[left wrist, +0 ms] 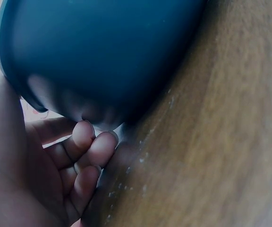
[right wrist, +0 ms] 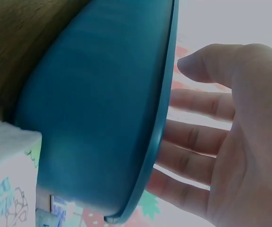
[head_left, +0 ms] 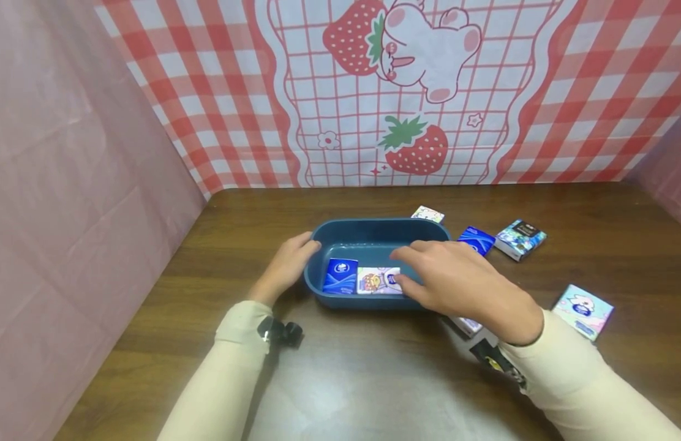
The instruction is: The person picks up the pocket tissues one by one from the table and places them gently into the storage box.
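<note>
A dark blue oblong tub (head_left: 368, 301) stands on the wooden table. Inside it, a blue tissue packet (head_left: 340, 275) and a pale patterned tissue packet (head_left: 376, 280) lie side by side at the near left. My left hand (head_left: 288, 263) grips the tub's left end, thumb at the rim; in the left wrist view its curled fingers (left wrist: 100, 149) are against the outer wall. Over the tub's right end reaches my right hand (head_left: 456, 275), its thumb close to the pale packet in the head view. The right wrist view shows its fingers (right wrist: 192, 135) extended past the rim, nothing held.
Right of the tub lie a blue packet (head_left: 477, 241), a dark floral packet (head_left: 520, 239) and a pastel packet (head_left: 583, 311). One white packet (head_left: 427, 214) is behind the tub; another packet (head_left: 466, 326) shows partly under my right hand. A strawberry-print cloth (head_left: 340, 110) hangs behind.
</note>
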The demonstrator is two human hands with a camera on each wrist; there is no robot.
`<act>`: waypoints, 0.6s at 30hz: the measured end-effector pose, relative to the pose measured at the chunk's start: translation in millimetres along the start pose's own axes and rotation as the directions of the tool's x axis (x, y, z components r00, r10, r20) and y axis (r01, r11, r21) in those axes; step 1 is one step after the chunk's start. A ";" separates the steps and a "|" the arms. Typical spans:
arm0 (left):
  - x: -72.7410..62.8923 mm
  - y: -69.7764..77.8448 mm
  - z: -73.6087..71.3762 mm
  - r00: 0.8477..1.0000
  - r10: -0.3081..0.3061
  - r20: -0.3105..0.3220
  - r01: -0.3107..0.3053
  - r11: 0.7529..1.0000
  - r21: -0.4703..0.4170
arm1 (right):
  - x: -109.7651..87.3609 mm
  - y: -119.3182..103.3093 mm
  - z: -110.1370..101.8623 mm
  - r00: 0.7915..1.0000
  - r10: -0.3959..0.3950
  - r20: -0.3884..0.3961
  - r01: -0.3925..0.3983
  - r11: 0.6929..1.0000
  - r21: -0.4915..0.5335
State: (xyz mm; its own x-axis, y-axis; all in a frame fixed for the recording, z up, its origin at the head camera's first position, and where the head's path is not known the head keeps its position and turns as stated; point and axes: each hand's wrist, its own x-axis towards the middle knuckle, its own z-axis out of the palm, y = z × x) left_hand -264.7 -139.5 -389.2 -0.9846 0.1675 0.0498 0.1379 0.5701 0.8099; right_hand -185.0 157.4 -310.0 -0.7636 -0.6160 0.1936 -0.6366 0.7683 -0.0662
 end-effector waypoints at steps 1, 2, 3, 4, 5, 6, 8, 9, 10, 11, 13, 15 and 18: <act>-0.1 0.0 0.0 1.000 -0.004 0.001 0.004 1.000 -0.001 | -1.0 0.4 -0.2 1.000 -0.002 -0.005 0.002 1.000 0.001; -0.1 0.1 0.1 1.000 -0.004 0.002 0.004 1.000 -0.001 | -2.1 1.0 -0.6 1.000 -0.002 -0.009 0.002 1.000 0.002; 0.0 0.1 0.3 1.000 -0.004 0.002 0.004 1.000 -0.001 | -3.2 1.6 -1.1 1.000 0.001 -0.010 -0.001 1.000 0.003; 0.2 0.6 0.5 1.000 -0.005 0.004 0.005 1.000 -0.003 | -4.5 2.5 -1.6 1.000 0.004 -0.012 -0.004 1.000 0.003; 0.4 1.0 0.8 1.000 -0.004 0.005 0.004 1.000 -0.004 | -5.9 3.5 -2.1 1.000 0.008 -0.012 -0.008 1.000 0.003; 0.6 1.4 1.2 1.000 -0.006 0.006 0.006 1.000 -0.005 | -7.3 4.5 -2.5 1.000 0.010 -0.014 -0.010 1.000 0.000; 0.9 2.0 1.7 1.000 -0.005 0.006 0.005 1.000 -0.005 | -10.1 6.5 -3.2 1.000 0.017 -0.009 -0.017 1.000 -0.001; 0.9 2.2 1.7 1.000 -0.005 0.007 0.005 1.000 -0.006 | -11.4 7.3 -3.3 1.000 0.020 -0.005 -0.020 1.000 0.001; 0.8 2.2 1.8 1.000 -0.009 0.008 0.009 1.000 -0.005 | -12.7 8.1 -3.3 1.000 0.020 -0.005 -0.020 1.000 0.000; 0.7 2.1 2.0 1.000 -0.010 0.006 0.010 1.000 -0.005 | -13.8 8.8 -3.3 1.000 0.023 -0.002 -0.023 1.000 0.003; 0.9 1.3 1.7 1.000 -0.009 0.005 0.009 1.000 -0.003 | -15.6 9.6 -3.8 1.000 0.030 0.002 -0.030 0.999 0.010; 1.2 -0.1 1.4 1.000 -0.004 0.001 0.004 1.000 0.000 | -16.7 9.7 -4.2 1.000 0.030 -0.002 -0.030 0.999 0.015; 1.2 -1.6 0.7 1.000 0.001 -0.003 -0.001 1.000 -0.001 | -17.9 9.5 -4.1 1.000 0.026 -0.015 -0.025 1.000 0.015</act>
State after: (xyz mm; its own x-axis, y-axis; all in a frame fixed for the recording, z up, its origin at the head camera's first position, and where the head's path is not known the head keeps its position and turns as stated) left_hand -266.0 -139.6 -390.9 -0.9848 0.1656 0.0524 0.1388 0.5688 0.8107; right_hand -176.9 176.5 -310.1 -0.7779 -0.5936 0.2061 -0.6186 0.7810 -0.0856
